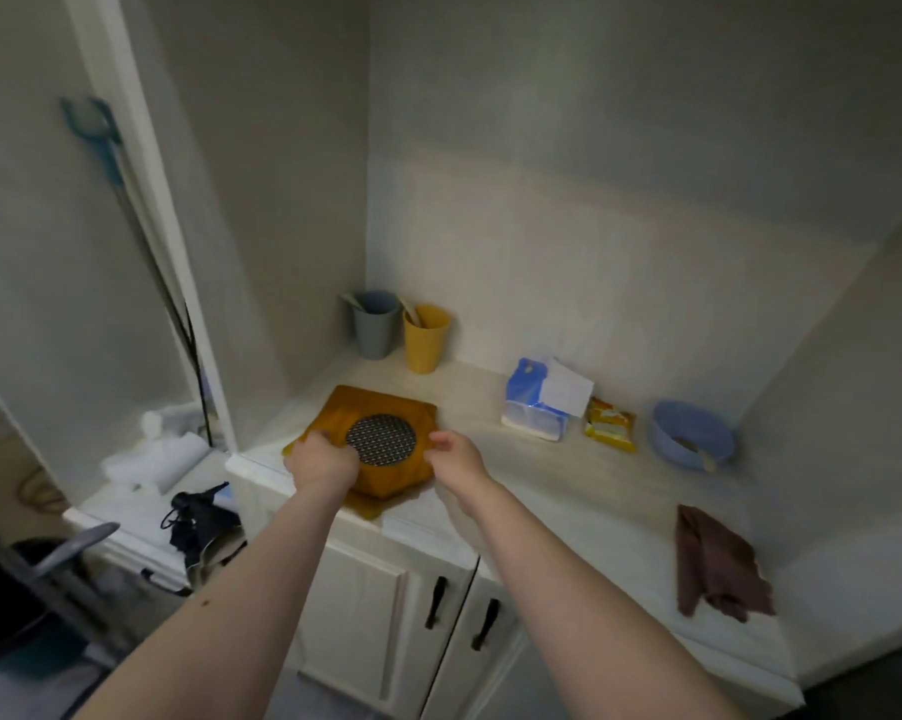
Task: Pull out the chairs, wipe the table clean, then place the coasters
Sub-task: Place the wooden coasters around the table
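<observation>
A round dark patterned coaster (381, 440) lies on top of a folded stack of mustard-orange mats (386, 472) on the pale countertop (568, 491). My left hand (321, 459) grips the stack's left edge, its fingers curled beside the coaster. At the stack's right edge, my right hand (454, 452) pinches the orange material with curled fingers. A crumpled brown cloth (714, 563) lies on the counter at the right, away from both hands.
A grey cup (373, 324) and a yellow cup (425, 337) stand in the back corner. A blue tissue pack (540, 402), a yellow snack packet (610, 423) and a blue bowl (690, 433) line the wall. White cabinet doors (412, 641) sit below; clutter fills the lower left.
</observation>
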Available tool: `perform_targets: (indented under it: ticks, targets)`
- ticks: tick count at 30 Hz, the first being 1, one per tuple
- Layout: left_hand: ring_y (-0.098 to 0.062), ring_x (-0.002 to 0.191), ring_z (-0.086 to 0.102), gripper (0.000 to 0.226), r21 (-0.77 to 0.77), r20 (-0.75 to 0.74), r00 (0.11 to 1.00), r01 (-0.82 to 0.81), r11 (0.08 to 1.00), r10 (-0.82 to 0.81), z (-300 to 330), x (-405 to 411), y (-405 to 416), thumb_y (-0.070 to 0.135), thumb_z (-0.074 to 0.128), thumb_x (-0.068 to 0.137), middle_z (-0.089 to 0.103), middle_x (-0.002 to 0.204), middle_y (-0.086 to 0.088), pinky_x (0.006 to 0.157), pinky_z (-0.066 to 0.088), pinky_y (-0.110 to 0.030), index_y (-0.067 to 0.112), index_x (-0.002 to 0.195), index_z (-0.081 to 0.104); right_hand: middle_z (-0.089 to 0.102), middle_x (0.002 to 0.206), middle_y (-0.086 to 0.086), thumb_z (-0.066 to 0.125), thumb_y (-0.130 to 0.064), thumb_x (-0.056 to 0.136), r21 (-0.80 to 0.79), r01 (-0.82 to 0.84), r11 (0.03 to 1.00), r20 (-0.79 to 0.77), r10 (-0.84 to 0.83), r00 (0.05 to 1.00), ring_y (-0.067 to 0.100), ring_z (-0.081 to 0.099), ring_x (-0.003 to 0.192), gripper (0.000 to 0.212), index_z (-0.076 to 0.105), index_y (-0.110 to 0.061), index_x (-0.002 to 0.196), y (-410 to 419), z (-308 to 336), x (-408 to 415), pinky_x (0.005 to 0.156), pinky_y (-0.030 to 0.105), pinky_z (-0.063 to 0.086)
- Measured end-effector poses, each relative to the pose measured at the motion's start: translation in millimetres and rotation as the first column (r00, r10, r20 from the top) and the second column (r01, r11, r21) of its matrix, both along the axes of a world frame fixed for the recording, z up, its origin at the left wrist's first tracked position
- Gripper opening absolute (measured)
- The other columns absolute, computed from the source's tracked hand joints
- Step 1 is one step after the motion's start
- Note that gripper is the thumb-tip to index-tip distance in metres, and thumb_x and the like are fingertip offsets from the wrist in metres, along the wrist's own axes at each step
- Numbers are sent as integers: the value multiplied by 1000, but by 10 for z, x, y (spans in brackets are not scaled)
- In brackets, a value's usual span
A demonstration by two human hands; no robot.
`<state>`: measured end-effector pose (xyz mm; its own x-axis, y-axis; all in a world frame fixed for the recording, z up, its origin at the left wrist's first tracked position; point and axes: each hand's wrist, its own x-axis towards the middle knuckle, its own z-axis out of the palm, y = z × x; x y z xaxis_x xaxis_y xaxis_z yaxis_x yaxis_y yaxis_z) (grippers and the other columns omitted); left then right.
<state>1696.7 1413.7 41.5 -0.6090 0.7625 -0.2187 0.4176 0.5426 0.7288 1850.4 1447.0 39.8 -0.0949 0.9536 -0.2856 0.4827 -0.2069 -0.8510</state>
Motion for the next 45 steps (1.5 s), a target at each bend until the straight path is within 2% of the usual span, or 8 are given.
perform_targets:
  ticks: [5,10,15,19,22,28,36,45]
  targets:
    - [-37,128,36,47,-108,-74,997,26,994,-34,-118,-315,96,15,49,88,44,136,-22,107,24,-37,1,132,43,54,132,11,54,-15,90,-2,142,990,33,-142,989,27,55,116,41,52,-11,131,127,-50,-202,99,34,46]
    - [-37,121,39,45,-140,-106,985,122,983,-137,-187,-405,232,20,46,90,45,132,-21,100,30,-38,0,130,43,54,125,14,52,-20,88,-32,285,958,20,-284,959,31,57,109,40,50,-12,128,153,-50,-354,89,34,50]
    - [-37,122,38,47,-188,-184,975,94,978,-129,-182,-414,288,32,44,93,44,131,-21,99,31,-39,0,127,45,61,120,9,54,-22,81,-68,310,948,72,-306,949,29,60,105,46,48,-18,126,150,-79,-483,91,41,52]
    - [-37,122,41,54,-272,-49,998,10,962,-25,-112,-459,346,44,47,90,45,131,-19,101,33,-41,5,127,48,59,122,8,58,-20,80,-73,316,946,135,-304,943,30,57,109,53,43,-18,131,105,-55,-538,94,40,50]
    - [-36,120,45,58,-289,52,999,12,957,3,-137,-515,340,49,49,86,51,129,-18,100,33,-42,7,127,48,58,124,6,62,-21,78,-75,324,943,142,-312,939,29,57,111,58,42,-20,133,101,-56,-527,95,41,49]
    - [-37,113,52,61,-177,232,972,70,982,-28,-126,-490,192,51,44,90,57,123,-20,98,43,-42,0,123,54,57,125,6,62,-26,77,-100,328,939,120,-316,941,30,54,113,59,43,-21,133,53,-24,-471,97,42,47]
    - [-36,113,53,58,-53,424,901,-80,995,95,-61,-255,-168,43,52,91,55,124,-20,90,44,-40,-3,127,49,58,122,7,53,-31,85,-59,288,956,112,-280,953,30,54,110,45,46,-20,129,-119,-34,-343,96,42,46]
    - [-32,111,56,56,132,471,872,-221,966,135,-7,-208,-828,46,53,92,58,122,-14,91,47,-42,2,127,48,58,121,6,49,-32,90,11,226,974,129,-226,966,31,57,108,41,42,-23,129,-496,7,-420,94,47,49]
